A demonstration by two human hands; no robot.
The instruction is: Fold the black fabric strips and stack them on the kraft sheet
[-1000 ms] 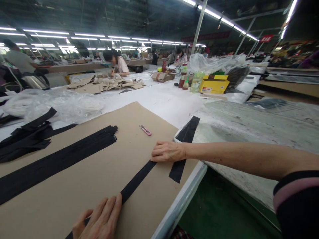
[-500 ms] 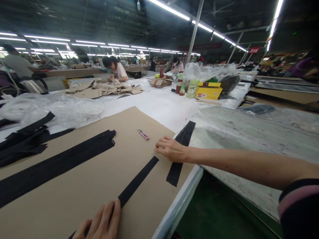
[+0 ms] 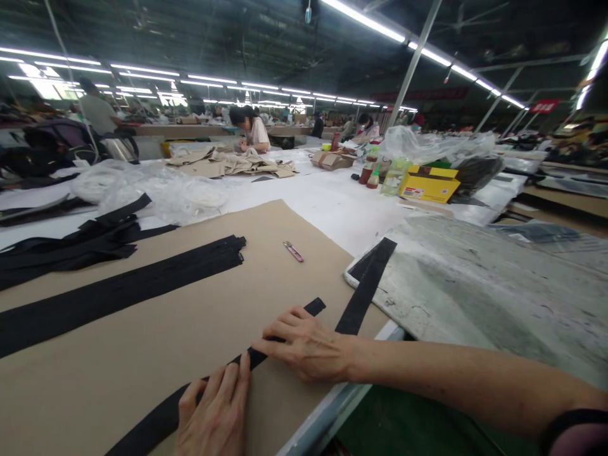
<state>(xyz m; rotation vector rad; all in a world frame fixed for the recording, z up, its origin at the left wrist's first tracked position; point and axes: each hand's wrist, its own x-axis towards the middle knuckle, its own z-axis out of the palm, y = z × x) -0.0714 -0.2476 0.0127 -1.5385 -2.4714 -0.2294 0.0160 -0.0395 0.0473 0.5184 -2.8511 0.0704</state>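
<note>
The left hand (image 3: 213, 408) rests its fingertips on a narrow black strip (image 3: 154, 417) lying diagonally across the brown sheet (image 3: 266, 278); the right hand (image 3: 304, 345) covers it farther along. Whether either grip pinches the strip or merely lies flat on it cannot be told. Pink snips (image 3: 293, 251) lie beyond.

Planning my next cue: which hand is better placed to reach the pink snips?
Right, probably: the right hand is nearer the pink snips, while the left hand rests farther back along the black strip.
</note>
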